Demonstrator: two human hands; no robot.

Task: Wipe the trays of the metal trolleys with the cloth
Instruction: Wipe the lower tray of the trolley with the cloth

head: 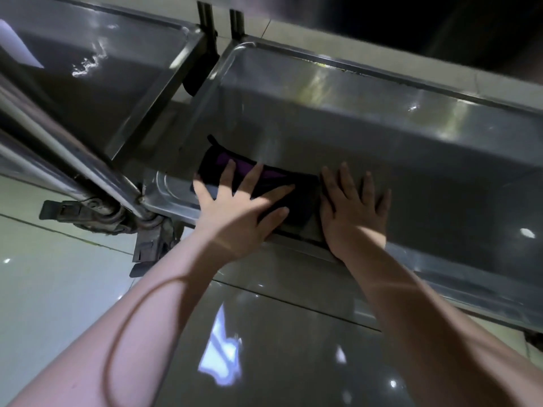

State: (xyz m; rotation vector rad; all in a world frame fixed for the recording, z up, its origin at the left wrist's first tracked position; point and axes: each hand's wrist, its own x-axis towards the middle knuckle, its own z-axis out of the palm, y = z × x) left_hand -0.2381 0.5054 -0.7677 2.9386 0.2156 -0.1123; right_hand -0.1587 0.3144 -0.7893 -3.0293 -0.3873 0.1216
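A dark cloth with a purple patch (296, 198) lies flat in the near left corner of the right trolley's low metal tray (396, 136). My left hand (238, 210) presses on the cloth with fingers spread wide. Beside it, my right hand (352, 212) lies flat with fingers apart, at the cloth's right edge and partly on the bare tray floor. Both wrists cross the tray's near rim. A second metal tray (97, 83) of the left trolley sits to the left.
Trolley posts (205, 16) rise between the two trays at the back. A caster with a brake (97, 212) and a frame tube stand at the left. Glossy floor tiles (58, 304) lie below. An upper shelf darkens the top right.
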